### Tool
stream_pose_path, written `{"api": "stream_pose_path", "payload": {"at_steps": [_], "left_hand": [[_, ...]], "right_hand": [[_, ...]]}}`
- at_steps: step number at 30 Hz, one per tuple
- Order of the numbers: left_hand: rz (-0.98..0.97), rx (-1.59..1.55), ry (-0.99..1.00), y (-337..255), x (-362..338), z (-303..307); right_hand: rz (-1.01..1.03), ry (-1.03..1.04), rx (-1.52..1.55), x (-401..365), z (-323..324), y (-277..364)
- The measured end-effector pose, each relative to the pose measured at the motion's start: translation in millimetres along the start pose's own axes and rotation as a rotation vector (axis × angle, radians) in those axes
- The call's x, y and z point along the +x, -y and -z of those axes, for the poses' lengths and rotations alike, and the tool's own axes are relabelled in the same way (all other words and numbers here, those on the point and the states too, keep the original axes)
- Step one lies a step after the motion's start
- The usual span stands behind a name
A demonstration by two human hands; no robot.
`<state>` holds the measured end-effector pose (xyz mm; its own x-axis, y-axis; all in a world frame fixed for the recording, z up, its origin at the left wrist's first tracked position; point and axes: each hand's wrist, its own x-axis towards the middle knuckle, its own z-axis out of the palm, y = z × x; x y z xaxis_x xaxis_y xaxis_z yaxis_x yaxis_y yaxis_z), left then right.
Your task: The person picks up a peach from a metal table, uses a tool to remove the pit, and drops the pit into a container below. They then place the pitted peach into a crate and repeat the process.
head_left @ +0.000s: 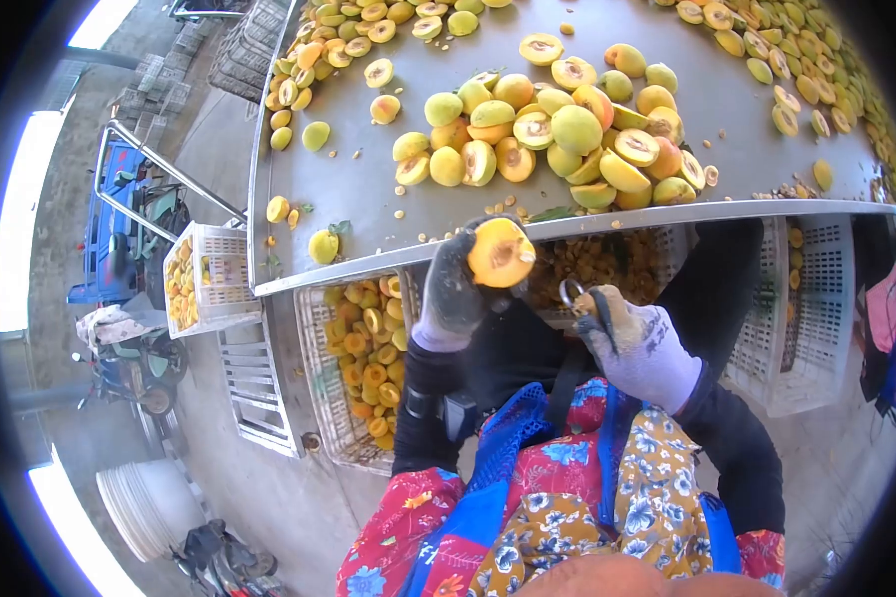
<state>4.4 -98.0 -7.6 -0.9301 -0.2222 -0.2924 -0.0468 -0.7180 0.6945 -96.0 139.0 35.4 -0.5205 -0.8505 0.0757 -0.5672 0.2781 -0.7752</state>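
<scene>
My left hand (455,289), in a grey-white glove, holds up a yellow fruit half (501,253) with its cut face showing, just off the table's front edge. To its right, my gloved right hand (632,343) is closed around the handle of a small tool with a metal ring (570,293) at its end. The ring and the fruit half are apart. Beyond both hands, a pile of whole and halved fruits (577,129) lies on the metal table (358,219).
More fruit halves (353,30) line the table's back left and right. Below the edge stand a crate of halves (368,358), a crate of pits and scraps (607,269) and a white crate (816,318). Another filled crate (224,259) and a metal frame (149,154) are at left.
</scene>
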Motion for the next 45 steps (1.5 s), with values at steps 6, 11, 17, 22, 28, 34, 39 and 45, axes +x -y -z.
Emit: {"api": "stream_pose_path", "payload": {"at_steps": [6,11,17,22,28,34,39,45], "left_hand": [[0.074,-0.017,-0.010,38.8,-10.8,-45.4],[0.074,0.071,-0.082,46.0,-22.3,-59.8],[0.009,0.105,-0.055,61.5,-27.6,-65.0],[-0.137,0.170,-0.143,81.0,-19.5,-65.9],[0.012,-0.015,-0.190,67.9,-23.7,-65.0],[-0.066,0.098,-0.159,75.1,-20.8,-65.3],[-0.136,0.303,-0.143,78.2,-22.9,-63.0],[-0.094,0.411,-0.152,75.3,-24.0,-57.3]], "right_hand": [[0.063,0.027,-0.351,-5.2,0.5,6.5],[0.031,0.005,-0.234,-12.8,2.1,5.0],[-0.146,-0.197,0.187,-3.8,-11.9,-16.2],[-0.152,-0.181,0.157,-7.4,-17.4,-14.6],[-0.111,-0.057,-0.161,-19.2,3.3,-14.9],[-0.011,0.106,-0.396,-23.6,-1.3,-13.5],[0.046,0.163,-0.474,-21.1,-1.9,-14.8],[0.147,0.233,-0.546,-17.9,5.6,-15.1]]}}
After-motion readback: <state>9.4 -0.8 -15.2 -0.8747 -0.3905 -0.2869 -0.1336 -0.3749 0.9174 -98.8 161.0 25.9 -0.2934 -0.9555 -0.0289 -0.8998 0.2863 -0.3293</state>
